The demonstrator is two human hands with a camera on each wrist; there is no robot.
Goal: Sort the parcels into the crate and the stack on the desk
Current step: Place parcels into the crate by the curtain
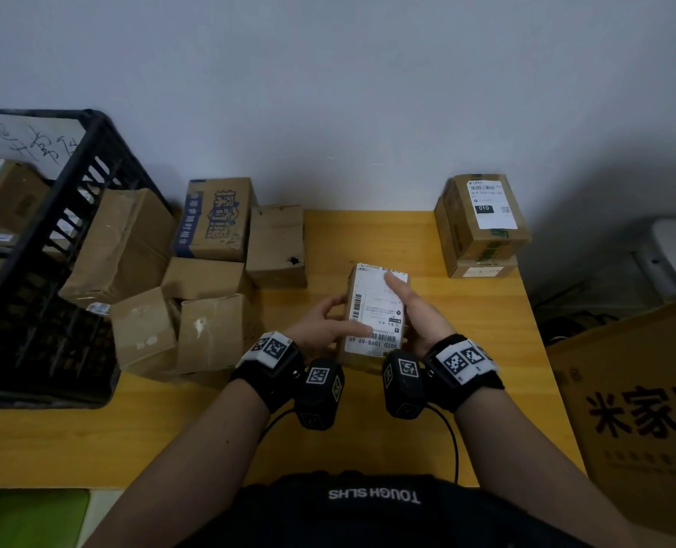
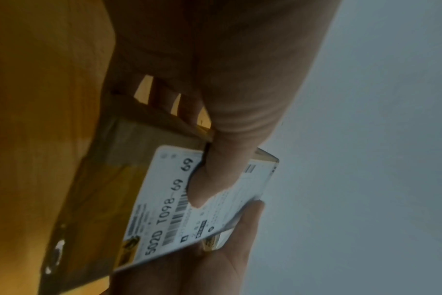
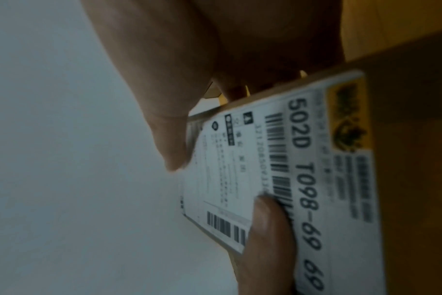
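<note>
I hold a small cardboard parcel (image 1: 373, 310) with a white shipping label reading "502D T098-69 69" above the middle of the yellow desk (image 1: 466, 429). My left hand (image 1: 326, 325) grips its left side, thumb (image 2: 222, 165) lying on the label (image 2: 179, 215). My right hand (image 1: 412, 308) grips the right side, its thumb (image 3: 169, 139) at the label's (image 3: 308, 169) edge. The black plastic crate (image 1: 63, 199) stands at the far left with several boxes inside. A stack of two labelled boxes (image 1: 482, 219) sits at the desk's back right corner.
A pile of several brown parcels (image 1: 205, 278) lies between the crate and my hands. A big printed carton (image 1: 640, 413) stands beyond the desk's right edge. The grey wall runs right behind the desk. Cables trail from both wrist cameras over the front of the desk.
</note>
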